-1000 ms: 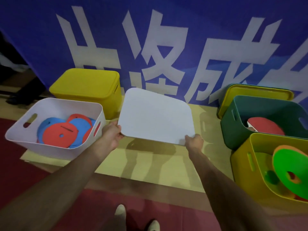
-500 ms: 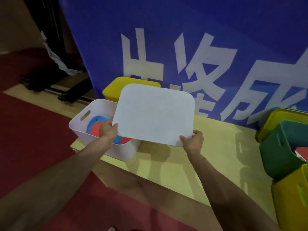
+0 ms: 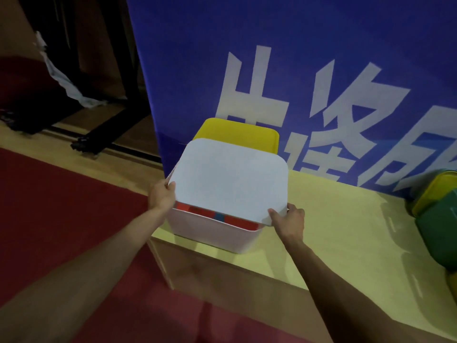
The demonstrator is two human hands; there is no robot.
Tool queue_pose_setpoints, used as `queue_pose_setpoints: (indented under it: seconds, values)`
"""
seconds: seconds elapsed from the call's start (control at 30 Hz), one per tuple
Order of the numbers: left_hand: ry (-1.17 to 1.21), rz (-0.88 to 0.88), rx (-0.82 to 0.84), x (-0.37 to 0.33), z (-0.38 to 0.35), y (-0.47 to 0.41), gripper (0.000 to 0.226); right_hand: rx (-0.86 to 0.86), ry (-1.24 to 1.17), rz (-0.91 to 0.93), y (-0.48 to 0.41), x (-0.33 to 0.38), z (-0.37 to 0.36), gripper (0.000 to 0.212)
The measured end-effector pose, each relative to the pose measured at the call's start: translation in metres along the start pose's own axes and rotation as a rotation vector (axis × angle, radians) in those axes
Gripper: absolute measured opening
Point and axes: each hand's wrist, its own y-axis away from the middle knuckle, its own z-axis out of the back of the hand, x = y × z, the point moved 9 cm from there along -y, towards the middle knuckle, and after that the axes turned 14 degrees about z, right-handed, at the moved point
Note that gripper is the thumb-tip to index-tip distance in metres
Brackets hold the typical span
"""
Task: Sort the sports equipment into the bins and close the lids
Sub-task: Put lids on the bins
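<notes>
Both arms out: left hand (image 3: 162,195) and right hand (image 3: 289,220) pinch lid (image 3: 230,180) edges over bin (image 3: 212,230) between them.

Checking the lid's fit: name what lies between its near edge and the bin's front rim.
Head view: an open gap, showing red and blue discs inside the bin under the lid.

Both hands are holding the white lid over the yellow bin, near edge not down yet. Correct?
Not quite. The head view shows the left hand and right hand holding the white lid over the white bin; the yellow bin sits behind it. The near edge is not down yet.
</notes>
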Motion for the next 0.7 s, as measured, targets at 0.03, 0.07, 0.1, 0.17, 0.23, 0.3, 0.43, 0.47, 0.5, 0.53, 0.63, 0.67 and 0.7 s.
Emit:
queue_pose_setpoints:
  seconds: [0.03,0.07,0.1,0.17,0.23,0.3,0.43,0.47,0.5,0.53,0.63,0.67,0.7]
  values:
    - [-0.012,0.000,0.013,0.005,0.006,-0.009,0.029,0.001,0.003,-0.012,0.004,0.007,-0.009,0.059]
    - [-0.034,0.004,0.019,0.010,0.011,-0.019,0.031,0.001,0.005,-0.022,0.008,0.013,-0.016,0.058]
    - [-0.061,0.018,0.020,0.016,0.016,-0.027,0.033,0.001,0.010,-0.028,0.010,0.018,-0.023,0.057]
    - [-0.107,0.038,0.017,0.026,0.021,-0.038,0.036,0.001,0.049,-0.038,0.014,0.025,-0.032,0.055]
    - [-0.133,0.031,0.034,0.032,0.023,-0.038,0.036,0.000,0.097,-0.051,0.017,0.028,-0.035,0.054]
    - [-0.127,0.033,0.078,0.039,0.017,-0.037,0.034,-0.009,0.101,-0.059,0.022,0.028,-0.037,0.052]
    - [-0.109,0.023,0.116,0.041,0.005,-0.036,0.034,-0.037,0.077,-0.077,0.028,0.025,-0.037,0.050]
    - [-0.104,0.018,0.114,0.041,0.002,-0.038,0.034,-0.043,0.078,-0.078,0.029,0.024,-0.037,0.049]
    - [-0.102,0.010,0.110,0.041,0.001,-0.039,0.033,-0.046,0.077,-0.078,0.030,0.023,-0.038,0.049]
    - [-0.101,0.004,0.107,0.042,0.000,-0.040,0.033,-0.044,0.078,-0.081,0.032,0.021,-0.040,0.048]
    - [-0.092,0.011,0.106,0.044,0.000,-0.042,0.032,-0.029,0.077,-0.108,0.036,0.016,-0.046,0.049]
    - [-0.093,0.010,0.106,0.044,0.000,-0.043,0.032,-0.022,0.076,-0.115,0.037,0.015,-0.049,0.050]
    - [-0.094,0.010,0.106,0.043,0.000,-0.042,0.033,-0.019,0.076,-0.116,0.038,0.014,-0.050,0.050]
